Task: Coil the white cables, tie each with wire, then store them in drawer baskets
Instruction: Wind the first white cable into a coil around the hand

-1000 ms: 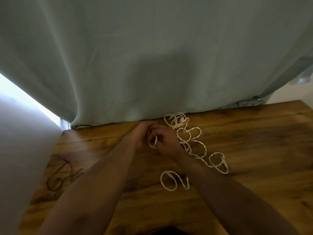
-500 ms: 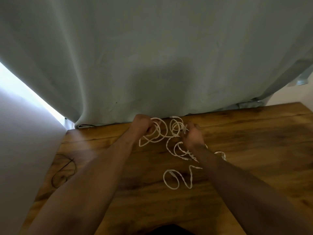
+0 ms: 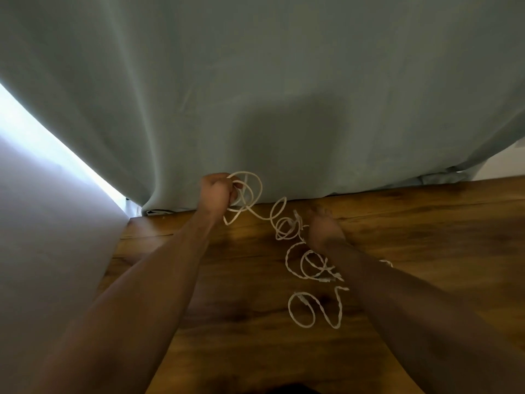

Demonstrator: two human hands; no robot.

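A long white cable lies in loose loops across the wooden table. My left hand is raised near the curtain and grips a few coiled loops of cable. The cable runs from there down to my right hand, which holds the cable just above the table, fingers curled around the strand. Another stretch of white cable forms a loop nearer to me, its connector end lying inside the loop.
A grey-green curtain hangs along the table's far edge. A pale wall borders the table on the left, with a bright gap of light beside the curtain.
My hands have moved apart. The left hand rose toward the curtain with coils of cable, and the right hand slid right along the strand. The dark wire at the left is out of view.
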